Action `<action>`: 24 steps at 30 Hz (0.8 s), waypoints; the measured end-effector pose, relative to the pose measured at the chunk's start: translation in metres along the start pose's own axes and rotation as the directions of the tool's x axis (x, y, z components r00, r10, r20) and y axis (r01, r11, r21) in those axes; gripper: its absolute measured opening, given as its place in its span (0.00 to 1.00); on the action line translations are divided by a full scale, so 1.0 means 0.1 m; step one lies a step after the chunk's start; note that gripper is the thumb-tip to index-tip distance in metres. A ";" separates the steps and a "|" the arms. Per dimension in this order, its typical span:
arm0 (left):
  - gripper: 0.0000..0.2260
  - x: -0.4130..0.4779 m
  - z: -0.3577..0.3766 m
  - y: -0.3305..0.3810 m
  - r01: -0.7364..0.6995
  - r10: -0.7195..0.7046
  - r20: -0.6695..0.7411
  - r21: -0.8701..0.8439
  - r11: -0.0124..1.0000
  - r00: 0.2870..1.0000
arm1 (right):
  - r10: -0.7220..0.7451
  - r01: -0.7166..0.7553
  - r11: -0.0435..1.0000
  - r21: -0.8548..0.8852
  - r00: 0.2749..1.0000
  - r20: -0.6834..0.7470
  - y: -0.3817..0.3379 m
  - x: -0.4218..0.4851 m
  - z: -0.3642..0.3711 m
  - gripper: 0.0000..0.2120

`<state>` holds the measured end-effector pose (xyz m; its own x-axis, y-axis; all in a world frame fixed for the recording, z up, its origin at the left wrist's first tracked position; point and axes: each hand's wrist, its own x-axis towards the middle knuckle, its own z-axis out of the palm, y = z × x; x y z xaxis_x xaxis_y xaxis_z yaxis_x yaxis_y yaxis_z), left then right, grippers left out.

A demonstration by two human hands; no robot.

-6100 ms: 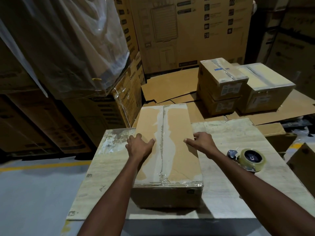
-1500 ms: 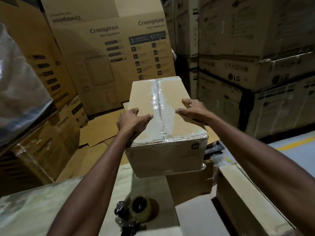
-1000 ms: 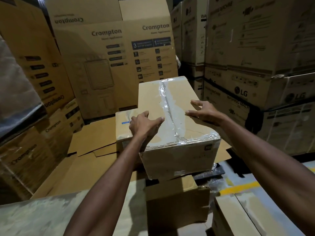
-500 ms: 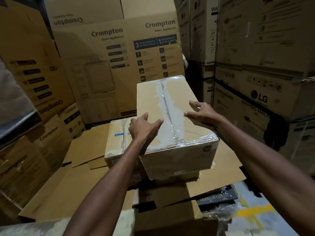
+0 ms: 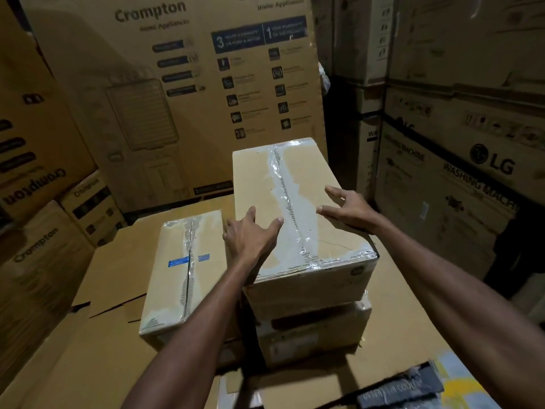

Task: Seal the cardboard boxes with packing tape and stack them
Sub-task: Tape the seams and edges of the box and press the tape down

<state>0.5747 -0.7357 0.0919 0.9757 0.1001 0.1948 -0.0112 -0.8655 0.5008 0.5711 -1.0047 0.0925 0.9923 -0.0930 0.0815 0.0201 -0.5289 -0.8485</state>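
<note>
A: Where is the box [image 5: 298, 184]?

B: On top of a second box [image 5: 312, 335], with the near faces roughly in line. A dark band runs between them, so I can't tell if it is fully down.

A: Sealed?

B: Yes. A strip of clear tape [image 5: 284, 196] runs down the middle seam of the top and folds over the near edge.

A: The left hand [image 5: 250, 234]?

B: It lies on the left part of the top, at the edge. The fingers are straight and spread, not clenched. The thumb rests on the cardboard and points toward the tape, just short of the seam. The outer fingers pass over the left edge, and I can't tell whether they bend down the side.

A: And the right hand [image 5: 348, 209]?

B: It is over the right part of the top, near that edge. The fingers are fanned apart and slightly bent, gripping nothing. The thumb points toward the tape. I can't tell whether the palm touches the box or hangs just above it.

A: What else is close by?

B: Another taped box [image 5: 177, 276] with a blue label [image 5: 178, 263] sits just beside on the left, lower down. Everything stands on flat cardboard sheets [image 5: 103, 349]. A tall Crompton carton [image 5: 191, 98] stands behind and LG cartons [image 5: 472, 172] to the right.
</note>
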 end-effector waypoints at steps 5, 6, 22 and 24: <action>0.39 0.21 0.32 -0.04 0.040 -0.042 0.046 0.048 0.998 0.998 | 0.040 -0.040 0.999 -0.004 0.997 0.068 0.33 0.37 0.17 0.42; 0.39 0.22 0.39 -0.05 0.045 -0.048 0.049 0.064 0.997 0.998 | 0.049 -0.049 0.999 -0.010 0.995 0.086 0.40 0.41 0.21 0.41; 0.39 0.34 0.68 -0.06 -0.132 0.067 0.214 0.302 0.944 0.974 | 0.165 -0.081 0.862 -0.501 0.978 0.126 0.51 0.38 0.24 0.37; 0.38 0.27 0.60 -0.07 -0.160 0.094 0.229 0.286 0.945 0.969 | 0.169 -0.078 0.852 -0.518 0.977 0.130 0.45 0.27 0.21 0.36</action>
<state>0.6140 -0.7564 0.0426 0.9943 -0.0971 0.0430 -0.1039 -0.9740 0.2013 0.6014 -1.0131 0.0456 0.9888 -0.0703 -0.1314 -0.1235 -0.8800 -0.4586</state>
